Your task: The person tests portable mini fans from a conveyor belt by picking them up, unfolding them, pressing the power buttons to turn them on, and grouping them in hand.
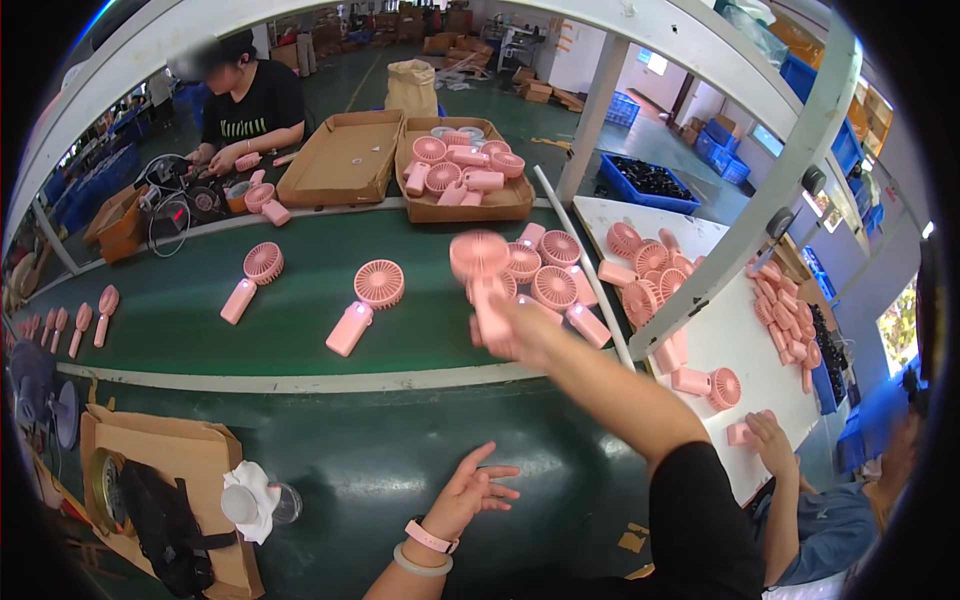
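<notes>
My right hand (pixel 510 328) reaches over the green conveyor belt and grips a pink handheld fan (pixel 490 300) by its handle, the round head up and blurred by motion. Right behind it lies a cluster of pink fans (pixel 555 285), some with a small light on. Two single fans lie to the left on the belt: a nearer fan (pixel 365 305) with a lit spot and a farther fan (pixel 252 280). My left hand (pixel 475 490), with a pink band and a pale bangle at the wrist, hovers empty over the near green surface, fingers apart.
Across the belt, a cardboard tray (pixel 520 205) holds several fans beside another tray (pixel 340 160). A co-worker (pixel 255 110) sits at far left; another person's hand (pixel 770 440) touches a fan on the white table (pixel 725 300). A metal post (pixel 740 230) rises at right. A jar (pixel 287 503) stands near left.
</notes>
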### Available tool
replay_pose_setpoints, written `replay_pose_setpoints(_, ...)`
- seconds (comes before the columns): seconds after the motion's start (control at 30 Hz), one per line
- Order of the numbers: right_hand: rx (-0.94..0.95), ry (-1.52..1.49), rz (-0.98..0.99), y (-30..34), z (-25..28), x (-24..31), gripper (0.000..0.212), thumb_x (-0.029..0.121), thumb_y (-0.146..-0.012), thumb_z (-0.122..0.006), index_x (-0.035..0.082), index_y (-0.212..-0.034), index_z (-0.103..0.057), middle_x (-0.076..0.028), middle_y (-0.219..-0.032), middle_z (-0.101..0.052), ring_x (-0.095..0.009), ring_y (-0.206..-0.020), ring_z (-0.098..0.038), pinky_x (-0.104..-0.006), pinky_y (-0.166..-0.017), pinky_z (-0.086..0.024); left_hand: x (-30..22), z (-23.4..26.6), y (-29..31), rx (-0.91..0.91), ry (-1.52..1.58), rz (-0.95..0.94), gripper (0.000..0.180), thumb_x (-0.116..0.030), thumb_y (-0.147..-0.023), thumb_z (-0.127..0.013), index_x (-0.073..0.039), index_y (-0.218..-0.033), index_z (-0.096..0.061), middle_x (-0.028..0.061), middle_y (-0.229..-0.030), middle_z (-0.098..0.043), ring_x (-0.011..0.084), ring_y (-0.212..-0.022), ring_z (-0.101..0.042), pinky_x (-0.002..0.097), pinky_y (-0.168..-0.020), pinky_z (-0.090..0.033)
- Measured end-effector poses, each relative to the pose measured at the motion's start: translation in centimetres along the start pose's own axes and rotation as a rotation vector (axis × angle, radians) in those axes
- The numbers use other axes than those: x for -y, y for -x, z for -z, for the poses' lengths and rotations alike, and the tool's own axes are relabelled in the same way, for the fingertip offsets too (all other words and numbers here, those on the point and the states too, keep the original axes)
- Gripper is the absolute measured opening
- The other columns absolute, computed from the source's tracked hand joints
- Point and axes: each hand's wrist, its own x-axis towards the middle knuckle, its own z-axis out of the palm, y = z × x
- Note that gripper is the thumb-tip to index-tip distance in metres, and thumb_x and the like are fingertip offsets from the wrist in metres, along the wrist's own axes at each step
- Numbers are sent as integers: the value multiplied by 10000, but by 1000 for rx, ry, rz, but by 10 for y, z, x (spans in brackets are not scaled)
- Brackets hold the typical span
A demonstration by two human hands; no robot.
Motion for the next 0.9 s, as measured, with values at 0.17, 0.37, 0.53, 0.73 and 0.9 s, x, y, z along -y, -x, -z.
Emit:
replay_pose_setpoints(0.17, -1, -148, 722, -90, 21, 83, 249, 137, -872, -533, -31, -1056, -511, -109, -987, -580, -203, -868, -586, -331, -803, -496, 4, -1, -2, 6, -10, 40, 392, -137, -937, -414, -59, -1310, -322, 149, -1202, -487, 240, -1025, -550, 364, -859, -466)
replay_pose_setpoints(0.37, -479, 1443, 660, -61, 78, 28, 354, 186, -766, -624, -66, -1006, -562, -267, -911, -558, -374, -898, -557, -419, -779, -456, -1, -1, 0, -26, 0, 83, 353, -113, -929, -427, -52, -1270, -361, 126, -1174, -494, 220, -1024, -539, 365, -884, -449)
replay_pose_setpoints(0.53, -602, 1791, 741, -15, 71, -28, 412, 292, -737, -668, 39, -1040, -548, -196, -950, -513, -344, -861, -519, -425, -734, -442, 1, 1, -2, -38, 1, 103, 348, -94, -922, -434, -47, -1260, -366, 117, -1162, -498, 216, -1009, -543, 370, -886, -446)
replay_pose_setpoints(0.73, -775, 1949, 587, -14, 73, -36, 465, 370, -700, -687, 60, -1005, -524, -115, -1000, -500, -264, -906, -504, -384, -746, -431, 1, -1, 0, -42, -2, 78, 347, -74, -911, -441, -47, -1251, -377, 111, -1150, -502, 214, -997, -547, 372, -878, -450)
replay_pose_setpoints(0.9, -462, 1813, 482, -9, 77, -33, 529, 333, -752, -630, 120, -1196, -437, -167, -1034, -529, -346, -936, -545, -445, -789, -454, 3, 7, -2, -28, 124, 34, 351, -33, -894, -441, -42, -1241, -383, 114, -1131, -512, 226, -982, -553, 365, -854, -466)
